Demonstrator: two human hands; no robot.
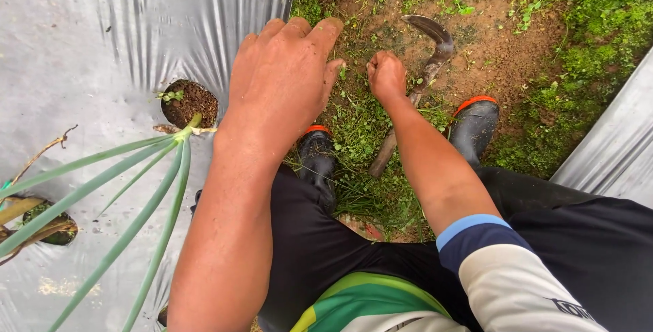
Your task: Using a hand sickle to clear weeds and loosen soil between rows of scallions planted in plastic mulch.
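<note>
My left hand (pixel 282 77) hovers with fingers together and slightly curled, empty, above the edge of the silver plastic mulch sheet (pixel 88 39) and the grassy furrow. My right hand (pixel 386 75) is low over the ground, its fingers pinched shut on a tuft of grass or weeds (pixel 360 111) by the soil. A curved sickle (pixel 422 73) with a wooden handle lies on the dirt just right of that hand, not held. A planting hole (pixel 190 103) with soil and a tiny seedling sits left of my left hand. Long green onion-like leaves (pixel 115 196) stretch across the lower left.
My two black rubber boots with orange rims (pixel 476 124) stand in the furrow on grass and bare brown soil (pixel 490 46). A second silver mulch sheet (pixel 615 148) borders the right. Another planting hole (pixel 51 226) with dry leaves lies at the far left.
</note>
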